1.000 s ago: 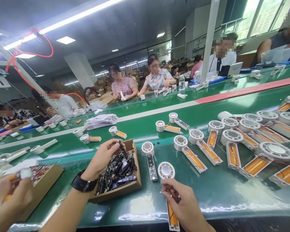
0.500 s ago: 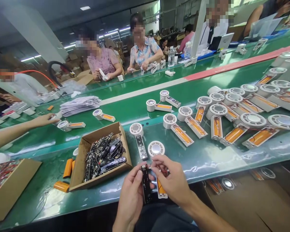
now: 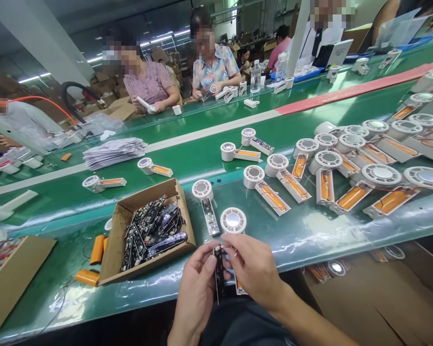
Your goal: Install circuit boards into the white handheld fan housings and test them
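Observation:
My left hand point(image 3: 198, 283) is closed on a narrow black circuit board point(image 3: 219, 274), held upright and turned almost edge-on. Close to the board's top end, my right hand point(image 3: 256, 269) pinches thin wires, mostly hidden by its fingers. Under the right hand lies a white handheld-fan housing point(image 3: 233, 220), its round grilled head showing and its handle with an orange battery point(image 3: 240, 283) largely covered. Just beyond my hands, another fan housing point(image 3: 202, 190) has a circuit board point(image 3: 210, 216) in its handle.
A cardboard box point(image 3: 184, 216) of circuit boards stands left, beside loose orange batteries point(image 3: 87, 277). Another cardboard box point(image 3: 21, 283) holds red-wired parts. Several fan housings point(image 3: 324, 182) crowd the bench at right. Stacked papers point(image 3: 115, 153) lie on the green belt point(image 3: 187, 175); co-workers sit across.
The circuit board has turned more edge-on in my left hand, with my right fingers still at its top. A co-worker's arm has left the belt at left. Another co-worker's hands have lifted a fan part.

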A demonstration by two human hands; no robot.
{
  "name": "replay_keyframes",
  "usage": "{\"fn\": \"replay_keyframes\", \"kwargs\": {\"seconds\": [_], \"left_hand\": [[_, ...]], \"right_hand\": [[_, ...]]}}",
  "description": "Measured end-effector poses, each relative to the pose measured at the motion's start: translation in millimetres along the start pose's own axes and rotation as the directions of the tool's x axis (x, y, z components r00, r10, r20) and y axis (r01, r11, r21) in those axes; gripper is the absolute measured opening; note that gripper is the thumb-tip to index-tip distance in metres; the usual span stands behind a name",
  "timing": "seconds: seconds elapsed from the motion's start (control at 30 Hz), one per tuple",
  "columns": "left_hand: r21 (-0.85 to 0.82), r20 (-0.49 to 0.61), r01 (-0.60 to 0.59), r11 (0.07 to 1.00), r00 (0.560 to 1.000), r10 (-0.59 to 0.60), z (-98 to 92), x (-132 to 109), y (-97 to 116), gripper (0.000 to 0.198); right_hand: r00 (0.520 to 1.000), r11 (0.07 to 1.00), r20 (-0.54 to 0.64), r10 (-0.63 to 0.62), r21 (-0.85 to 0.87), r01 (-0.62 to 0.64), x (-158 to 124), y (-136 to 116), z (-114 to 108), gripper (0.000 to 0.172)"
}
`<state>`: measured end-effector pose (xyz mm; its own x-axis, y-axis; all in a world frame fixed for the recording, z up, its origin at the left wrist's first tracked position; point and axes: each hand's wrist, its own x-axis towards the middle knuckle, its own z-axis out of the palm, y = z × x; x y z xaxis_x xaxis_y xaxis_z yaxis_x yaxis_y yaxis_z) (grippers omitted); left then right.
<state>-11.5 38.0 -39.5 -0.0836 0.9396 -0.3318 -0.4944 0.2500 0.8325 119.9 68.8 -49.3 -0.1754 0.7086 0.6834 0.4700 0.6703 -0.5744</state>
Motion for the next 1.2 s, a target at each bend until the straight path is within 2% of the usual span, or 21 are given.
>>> {"fn": "replay_keyframes", "kwargs": {"seconds": [0.2,0.4,0.53,0.6,0.67,0.77,0.83,0.97,1.03,1.1,1.2], "left_hand": [[0.034,0.025,-0.049,0.998,0.999,0.048,-1.1,-1.4,-4.9,0.03],[0.103,0.008,-0.081,0.991,0.997,0.08,-1.8,-4.5,-6.7,0.03],[0.124,0.021,-0.081,0.989,0.997,0.079,-0.7,-4.5,-5.8,0.028],[0.144,0.007,-0.101,0.984,0.995,0.101,-0.9,-3.9,-6.5,0.028],[0.167,-0.016,-0.118,0.979,0.992,0.122,-2.3,-3.5,-7.8,0.028],[0.232,-0.023,-0.121,0.965,0.991,0.13,-5.1,-3.9,-9.0,0.024],[0.286,0.004,-0.127,0.95,0.991,0.132,-5.2,-5.0,-8.2,0.023],[0.378,0.013,-0.171,0.91,0.984,0.18,0.7,-7.9,-2.4,0.027],[0.416,0.0,-0.18,0.891,0.98,0.198,3.8,-8.6,0.8,0.029],[0.428,-0.001,-0.17,0.888,0.982,0.188,5.3,-8.5,3.0,0.031],[0.442,0.004,-0.156,0.883,0.985,0.172,5.3,-7.5,4.9,0.033]], "right_hand": [[0.998,0.996,0.02,-0.051,-0.071,0.052,0.3,-1.8,-2.0,0.028],[0.998,0.998,-0.041,-0.05,-0.026,0.049,-4.1,-0.2,4.3,0.025],[0.999,0.999,-0.006,-0.042,-0.002,0.042,-3.1,-0.3,1.9,0.024],[1.0,0.999,0.017,0.023,0.045,-0.023,-1.2,-2.1,-3.0,0.025],[0.986,0.976,0.051,0.157,0.147,-0.163,0.8,-4.4,-9.0,0.023],[0.93,0.881,0.141,0.339,0.299,-0.366,3.0,-6.9,-16.2,0.019],[0.918,0.853,0.173,0.357,0.34,-0.396,3.9,-7.3,-18.1,0.02],[0.939,0.899,0.176,0.296,0.281,-0.336,5.0,-8.1,-19.6,0.021],[0.934,0.903,0.194,0.301,0.257,-0.344,5.7,-9.3,-21.8,0.019],[0.907,0.858,0.255,0.334,0.317,-0.405,7.3,-10.3,-24.7,0.019],[0.822,0.688,0.366,0.437,0.452,-0.567,12.1,-10.5,-28.1,0.018]]}}
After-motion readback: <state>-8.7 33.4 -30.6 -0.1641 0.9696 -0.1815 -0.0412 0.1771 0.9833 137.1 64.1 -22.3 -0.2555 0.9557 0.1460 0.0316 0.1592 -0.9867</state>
